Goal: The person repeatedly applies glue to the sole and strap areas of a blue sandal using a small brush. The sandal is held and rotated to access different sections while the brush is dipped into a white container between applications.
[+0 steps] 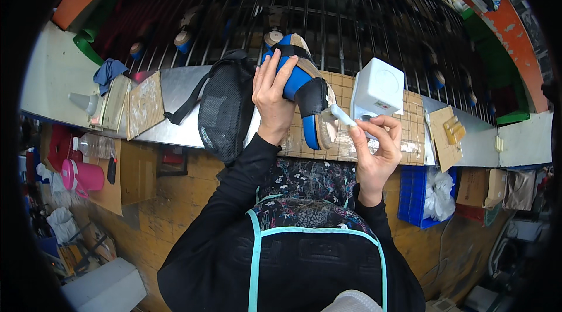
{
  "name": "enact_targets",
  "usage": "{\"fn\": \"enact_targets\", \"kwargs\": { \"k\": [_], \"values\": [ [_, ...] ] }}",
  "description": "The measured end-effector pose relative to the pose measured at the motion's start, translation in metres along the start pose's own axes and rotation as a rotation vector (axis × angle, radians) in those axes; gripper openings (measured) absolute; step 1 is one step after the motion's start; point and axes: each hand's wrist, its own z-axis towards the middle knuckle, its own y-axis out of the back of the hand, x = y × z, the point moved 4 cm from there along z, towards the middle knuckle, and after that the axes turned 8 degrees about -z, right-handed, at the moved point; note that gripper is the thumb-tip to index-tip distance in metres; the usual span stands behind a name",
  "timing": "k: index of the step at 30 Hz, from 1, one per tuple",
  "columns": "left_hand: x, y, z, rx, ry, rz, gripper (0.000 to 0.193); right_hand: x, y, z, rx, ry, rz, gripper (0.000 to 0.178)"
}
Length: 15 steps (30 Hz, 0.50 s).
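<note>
My left hand (273, 92) is closed around a blue shoe last (297, 82) wearing a sandal upper with black straps (312, 96). The last is tilted above the bench, its pale underside turned toward the right. Between the thumb and fingers of my right hand (377, 151) is a small pale brush (343, 116). The brush's head meets, or nearly meets, the edge of the sandal's underside; exact contact is hard to make out. Just beyond my right hand stands a white boxy container (379, 86) on a cardboard-covered work surface (413, 139).
A black mesh bag (225, 110) lies left of my left hand. Behind the bench runs a rack of metal bars (234, 19) carrying several blue lasts. Cardboard with yellowish blocks (453, 129) lies at the right. Below hangs a blue crate (413, 195) with white plastic.
</note>
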Motion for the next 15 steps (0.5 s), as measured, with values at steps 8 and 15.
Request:
{"fn": "enact_targets", "kwargs": {
  "k": [8, 15],
  "values": [
    [0.002, 0.002, 0.002, 0.061, 0.055, 0.016, 0.058, -0.003, 0.001, 0.013, 0.145, 0.136, 0.018, 0.017],
    [-0.009, 0.006, 0.005, 0.226, 0.142, -0.023, 0.054, -0.005, -0.001, 0.026, 0.206, 0.191, 0.122, 0.018]
  ]
}}
